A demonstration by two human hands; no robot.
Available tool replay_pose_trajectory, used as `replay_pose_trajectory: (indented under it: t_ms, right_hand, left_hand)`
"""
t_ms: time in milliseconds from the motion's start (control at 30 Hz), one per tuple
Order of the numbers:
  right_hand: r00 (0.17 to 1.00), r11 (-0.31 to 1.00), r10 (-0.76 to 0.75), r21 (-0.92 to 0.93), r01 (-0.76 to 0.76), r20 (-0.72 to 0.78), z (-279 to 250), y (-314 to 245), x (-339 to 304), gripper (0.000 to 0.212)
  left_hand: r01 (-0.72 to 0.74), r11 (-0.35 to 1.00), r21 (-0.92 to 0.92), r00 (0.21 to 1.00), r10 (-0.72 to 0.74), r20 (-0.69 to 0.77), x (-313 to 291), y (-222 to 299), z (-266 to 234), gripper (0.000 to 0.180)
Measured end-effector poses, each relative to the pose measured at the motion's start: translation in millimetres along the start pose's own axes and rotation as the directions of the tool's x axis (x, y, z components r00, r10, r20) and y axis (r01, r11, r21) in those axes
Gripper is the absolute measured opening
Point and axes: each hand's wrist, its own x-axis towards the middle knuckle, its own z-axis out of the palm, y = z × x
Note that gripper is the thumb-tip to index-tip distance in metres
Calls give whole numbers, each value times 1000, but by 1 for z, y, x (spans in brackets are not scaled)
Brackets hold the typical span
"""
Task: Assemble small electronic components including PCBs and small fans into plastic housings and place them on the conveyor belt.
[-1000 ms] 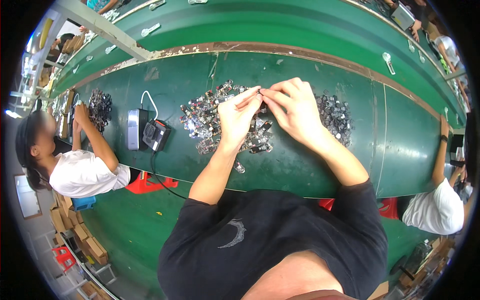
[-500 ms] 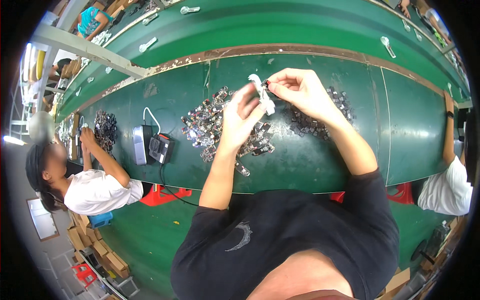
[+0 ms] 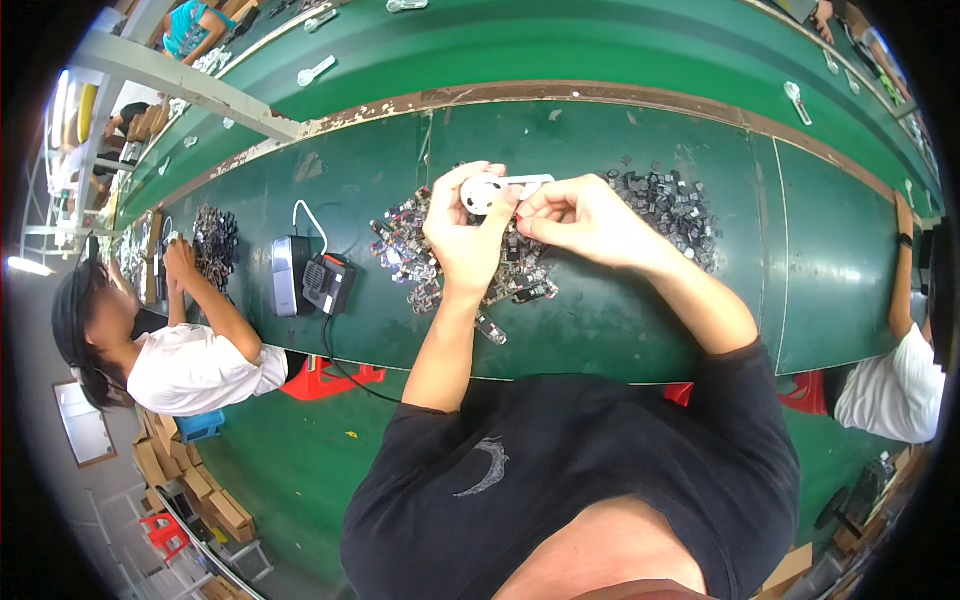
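My left hand grips a white plastic housing with a round head and a narrow handle; its thumb lies across the front. The handle points right, toward my right hand. The fingers of that hand are pinched just below the handle, on a small part with red on it, mostly hidden by the fingertips. Under and around both hands lies a pile of small circuit boards. To the right, behind my right wrist, is a heap of small dark parts.
A grey-and-black device with a white cable and a black boxy unit stand left of the pile. A co-worker sits at the left, another person's arm at the right. A green conveyor belt carrying white housings runs beyond the table.
The white housing has turned from upright, edge-on, to lying sideways with its round head left. My right hand has come down and left, closer to my left hand. Housings on the belt have shifted right.
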Motion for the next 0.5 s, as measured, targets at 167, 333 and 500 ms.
replay_pose_trajectory:
  t_ms: [167,333,500]
  right_hand:
    - [966,914,178,333,-232,185,-12,-11,0,19]
    - [943,885,184,371,-281,276,-24,-6,0,22]
    - [956,834,158,485,-264,249,-26,-6,3,21]
  left_hand:
    - [235,955,-182,930,-166,328,11,6,-19,58]
    - [294,928,-228,860,-152,488,12,20,-24,83]
    - [336,895,-294,867,-171,468,6,22,-19,77]
